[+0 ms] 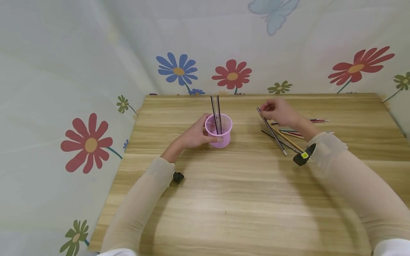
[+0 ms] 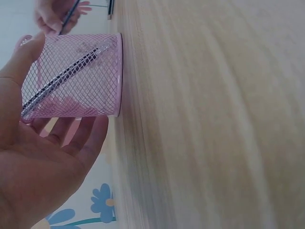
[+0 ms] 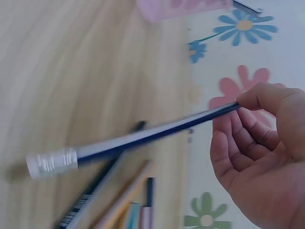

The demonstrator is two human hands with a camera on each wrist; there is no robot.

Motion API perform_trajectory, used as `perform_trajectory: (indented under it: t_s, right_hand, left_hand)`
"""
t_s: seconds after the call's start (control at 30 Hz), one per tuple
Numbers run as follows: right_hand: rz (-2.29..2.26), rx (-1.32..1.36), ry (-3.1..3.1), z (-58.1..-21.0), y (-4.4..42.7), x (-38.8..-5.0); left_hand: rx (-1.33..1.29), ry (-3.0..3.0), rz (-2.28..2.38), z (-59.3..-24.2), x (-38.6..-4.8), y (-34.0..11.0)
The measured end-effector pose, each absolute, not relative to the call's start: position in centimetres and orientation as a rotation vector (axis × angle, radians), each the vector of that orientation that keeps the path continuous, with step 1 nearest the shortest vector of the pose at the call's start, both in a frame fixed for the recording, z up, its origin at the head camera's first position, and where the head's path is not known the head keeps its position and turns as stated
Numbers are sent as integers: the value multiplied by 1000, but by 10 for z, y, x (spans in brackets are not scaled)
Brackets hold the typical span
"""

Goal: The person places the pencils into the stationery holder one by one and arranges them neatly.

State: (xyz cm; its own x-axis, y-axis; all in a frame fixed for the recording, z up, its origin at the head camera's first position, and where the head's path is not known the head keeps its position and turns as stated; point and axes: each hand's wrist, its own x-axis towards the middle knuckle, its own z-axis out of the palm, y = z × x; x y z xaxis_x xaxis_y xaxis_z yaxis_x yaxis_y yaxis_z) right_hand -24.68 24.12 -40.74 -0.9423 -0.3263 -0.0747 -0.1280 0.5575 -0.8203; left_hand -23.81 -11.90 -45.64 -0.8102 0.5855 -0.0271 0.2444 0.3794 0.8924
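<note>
My left hand (image 1: 193,136) grips a pink mesh pen cup (image 1: 225,139) from its left side, thumb in front and fingers behind. The cup stands upright on the table. Two black-and-silver striped pencils (image 1: 214,108) lean inside it, their upper ends above the rim. To the right, my right hand (image 1: 283,113) pinches a dark striped pencil (image 3: 157,132) at one end between thumb and finger. This pencil slants, its eraser end (image 3: 52,163) pointing away from the hand. Below that hand lie several loose pencils, among them a yellow one (image 1: 289,139) and a black one (image 1: 267,133).
The wooden table (image 1: 224,195) meets a floral fabric wall (image 1: 205,46) at the back and left. More pencils, including a red one (image 1: 320,121), lie partly hidden behind the right wrist. Each wrist carries a small black camera (image 1: 301,159).
</note>
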Motion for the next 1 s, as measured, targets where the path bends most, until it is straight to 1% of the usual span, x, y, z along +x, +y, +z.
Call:
perform_trajectory:
  t_s: [0.27,0.47,0.8,1.0]
  right_hand:
    - [-1498,-408,2569,-365,243,-237]
    - [-1563,-457,2565,-337,233,-224]
    - [-1765,-459,2484,-314,215,-221]
    - [-1950,-390,2400,-307,205,-223]
  left_hand:
    - [727,2320,1400,-459,-240,-119]
    - [725,2329,1391,-460,-239,-119]
    - [737,2290,1452,-462,-240,-118]
    - [737,2281,1442,-463,-241,-117]
